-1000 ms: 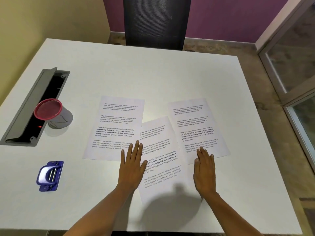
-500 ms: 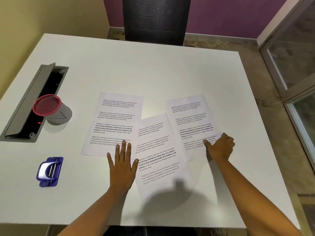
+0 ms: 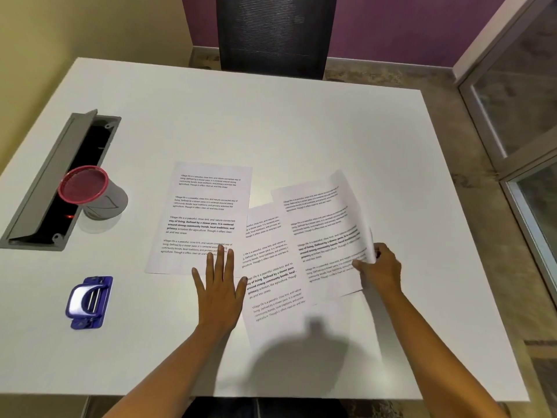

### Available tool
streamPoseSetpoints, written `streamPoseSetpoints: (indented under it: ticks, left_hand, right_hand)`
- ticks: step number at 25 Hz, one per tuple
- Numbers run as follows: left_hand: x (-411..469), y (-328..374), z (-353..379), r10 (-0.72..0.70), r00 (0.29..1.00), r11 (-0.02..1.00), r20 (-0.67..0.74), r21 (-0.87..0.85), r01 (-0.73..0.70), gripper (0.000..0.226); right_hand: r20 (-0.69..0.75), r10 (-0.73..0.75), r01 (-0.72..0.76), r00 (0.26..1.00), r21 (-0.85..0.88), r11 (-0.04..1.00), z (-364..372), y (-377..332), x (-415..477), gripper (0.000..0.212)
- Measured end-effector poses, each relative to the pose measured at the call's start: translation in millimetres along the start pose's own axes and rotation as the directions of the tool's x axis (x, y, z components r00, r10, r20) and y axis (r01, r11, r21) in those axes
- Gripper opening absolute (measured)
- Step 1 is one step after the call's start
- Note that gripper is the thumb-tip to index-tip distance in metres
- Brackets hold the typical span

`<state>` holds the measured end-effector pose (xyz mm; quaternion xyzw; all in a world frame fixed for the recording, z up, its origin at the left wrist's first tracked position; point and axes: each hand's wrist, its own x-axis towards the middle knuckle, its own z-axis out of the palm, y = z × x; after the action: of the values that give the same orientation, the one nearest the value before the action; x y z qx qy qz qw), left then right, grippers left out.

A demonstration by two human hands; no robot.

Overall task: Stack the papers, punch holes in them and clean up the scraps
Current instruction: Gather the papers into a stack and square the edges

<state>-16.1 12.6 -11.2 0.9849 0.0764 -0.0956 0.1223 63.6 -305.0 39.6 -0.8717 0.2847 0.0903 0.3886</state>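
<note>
White table: bare, matte surface carrying everything I need; three printed sheets lie spread near my edge, not yet stacked.
Left sheet: flat on the table, its right edge overlapping the middle sheet.
Middle sheet: flat, skewed, tucked under both neighbours; I judge it the natural base of the stack, since the others already lap onto it.
Right sheet: its right edge is lifted and curled off the table, blurred; the left part rests over the middle sheet.
My left hand: flat, fingers spread and released, palm on the table with fingertips on the lower corner of the left sheet. It grasps nothing; I judge it placed there to pin the paper so it does not slide.
My right hand: fingers pinched on the raised right edge of the right sheet, thumb over the printed face, the other fingers behind it. Closed firmly enough to bend the paper upward.
Reason for the hold: I judge the lifted edge lets me carry this sheet leftward over the others.
Blue hole punch: well apart at my left, untouched.
Grey cup with red rim: beside the open cable tray; probably the place for scraps.
Task progress: stacking just begun; punching and clean-up not yet started.
</note>
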Motion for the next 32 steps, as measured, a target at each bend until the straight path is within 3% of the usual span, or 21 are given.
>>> streamPoseSetpoints:
  ticks: [7, 9, 12, 15, 23, 28, 32]
  left_hand:
    - [-1, 2, -2, 0.002, 1.0, 0.998, -0.026, -0.056, -0.004, 0.076]
    - [0, 2, -4, -0.015, 0.999, 0.997, -0.034, -0.071, 0.013, 0.071]
    - [2, 4, -7, -0.049, 0.998, 0.995, -0.031, -0.093, 0.046, 0.062]
    - [3, 5, -6, -0.069, 0.997, 0.99, -0.021, -0.123, 0.066, 0.053]
    - [5, 0, -12, -0.046, 0.999, 0.991, 0.002, -0.129, 0.046, 0.053]
    - [4, -9, -10, 0.0, 1.0, 0.996, 0.025, -0.085, 0.002, 0.057]
    - [-6, -8, -5, 0.009, 0.999, 0.992, 0.036, -0.129, -0.004, 0.059]
  right_hand:
    - [0.166, -0.002, -0.001, 0.986, 0.017, 1.0, 32, -3, -63, 0.061]
    - [0.123, 0.006, 0.0, 0.992, -0.049, 0.999, 46, -3, -77, 0.064]
    - [0.016, 0.014, -0.009, 1.0, -0.314, 0.949, 66, -7, -93, 0.068]
    - [-0.019, 0.005, -0.012, 1.0, -0.377, 0.926, 76, -12, -103, 0.069]
    - [-0.025, 0.104, -0.107, 0.994, -0.295, 0.949, 72, -20, -98, 0.049]
    - [-0.028, 0.035, -0.038, 0.999, -0.124, 0.991, 51, -12, -102, 0.025]
    - [-0.132, -0.013, 0.005, 0.991, -0.067, 0.998, 26, -7, -107, 0.014]
